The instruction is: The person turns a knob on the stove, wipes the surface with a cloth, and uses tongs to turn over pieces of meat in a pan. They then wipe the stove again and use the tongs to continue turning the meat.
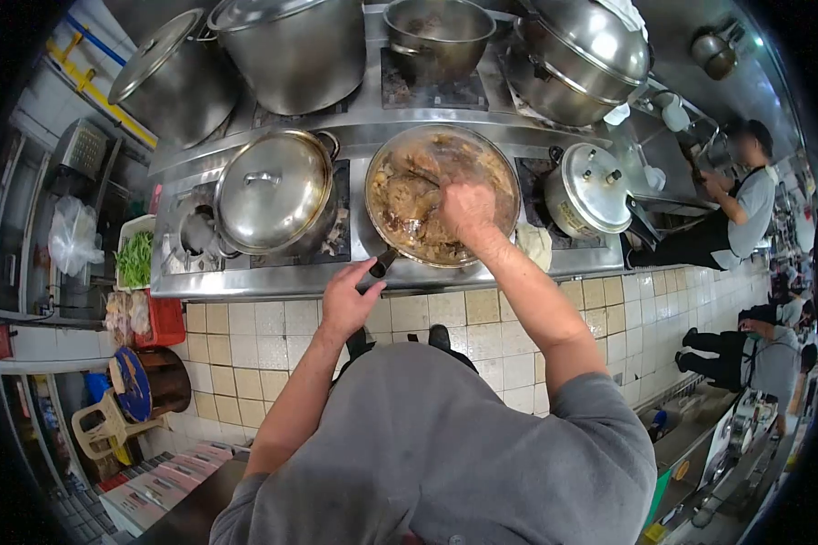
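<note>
A wide pan [373, 202] full of steaming brown food sits on the steel stove, its dark handle [384, 263] pointing toward me. Over the right part of the food is my right hand [468, 213], its fingers closed round a utensil whose dark shaft reaches down into the food. The utensil's lower end is hidden. Beside the pan handle, my left hand [350, 298] has its fingers spread, with the fingertips close to the handle's end. A pale folded cloth [533, 245] lies against the pan's right side.
A lidded pot [273, 193] stands left of the pan, a pressure cooker [591, 191] right. Large pots [291, 59] line the back. Green vegetables [136, 259] fill a basket at left, above a red crate [165, 318]. Co-workers [745, 213] stand at the right.
</note>
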The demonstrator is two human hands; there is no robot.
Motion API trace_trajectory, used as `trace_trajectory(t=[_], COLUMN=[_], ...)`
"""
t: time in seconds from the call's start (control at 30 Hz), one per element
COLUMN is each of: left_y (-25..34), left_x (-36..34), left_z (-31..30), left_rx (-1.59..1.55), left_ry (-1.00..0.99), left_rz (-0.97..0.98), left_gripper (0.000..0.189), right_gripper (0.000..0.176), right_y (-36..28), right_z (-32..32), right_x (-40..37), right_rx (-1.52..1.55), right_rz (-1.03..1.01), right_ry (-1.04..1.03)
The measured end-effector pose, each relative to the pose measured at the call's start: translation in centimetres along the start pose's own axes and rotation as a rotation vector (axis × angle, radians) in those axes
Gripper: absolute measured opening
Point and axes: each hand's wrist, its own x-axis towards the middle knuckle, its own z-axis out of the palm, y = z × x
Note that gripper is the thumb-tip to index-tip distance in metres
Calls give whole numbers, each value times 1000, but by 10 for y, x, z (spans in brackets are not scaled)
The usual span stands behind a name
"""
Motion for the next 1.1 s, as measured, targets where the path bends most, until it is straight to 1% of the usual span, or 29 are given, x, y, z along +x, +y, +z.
trace_trajectory(t=[0.07, 0.13, 0.17, 0.23, 0.27, 0.33, 0.37, 0.43, 0.47, 0.53, 0.57, 0.63, 0.67, 0.73, 0.77, 0.83, 0.87, 0.93, 0.97, 1.1], left_y=[-1, 1, 3, 7, 8, 8, 8, 7, 8, 10, 11, 9, 8, 11, 13, 14, 14, 10, 10, 9], left_x=[0, 1, 0, 1, 2, 1, 1, 4, 6, 8, 8, 7, 8, 8, 8, 7, 7, 8, 8, 5], left_z=[1, 2, 2, 2, 2, 2, 3, 2, 2, 1, 1, 4, 4, 2, 1, 3, 3, 4, 4, 2], left_rx=[28, 36, 40, 56, 72, 87, 99, 80, 61, 58, 57, 86, 116, 125, 134, 164, 195, 191, 179, 172], left_ry=[-21, -14, -8, -11, -13, 3, 21, 12, 4, 8, 11, 27, 45, 56, 64, 83, 97, 110, 111, 117], left_rz=[-29, -26, -30, -39, -52, -52, -58, -85, -113, -120, -129, -113, -93, -76, -68, -57, -51, -34, -25, -14], left_gripper=[49, 49, 49, 49, 49, 46, 43, 42, 40, 38, 36, 35, 33, 32, 32, 31, 31, 30, 30, 30], right_gripper=[26, 20, 20, 22, 22, 27, 27, 36, 36, 40, 40, 41, 41, 37, 37, 35, 35, 37, 39, 39], right_y=[-1, -3, -1, 1, 0, -2, 1, 9, 13, 21, 23, 23, 19, 2, -6, -24, -32, -45, -52, -61], right_z=[-7, -17, -18, -20, -31, -64, -69, -74, -76, -79, -83, -93, -98, -105, -107, -108, -99, -69, -74, -62], right_x=[-2, -5, -6, -7, -8, -8, -8, -6, -2, 15, 29, 60, 77, 111, 124, 148, 160, 179, 180, 187], right_rx=[-43, -8, -8, 50, 50, 174, 173, 225, 223, 293, 291, 288, 288, 266, 262, 87, 81, -36, -9, -49], right_rz=[-39, -29, -25, 14, 19, 133, 134, 237, 237, 304, 304, 306, 306, 302, 301, 89, 86, 45, 62, 105], right_ry=[36, -52, -50, -124, -120, -291, -291, -318, -317, -293, -292, -376, -369, -447, -439, -607, -600, -591, -605, -615])
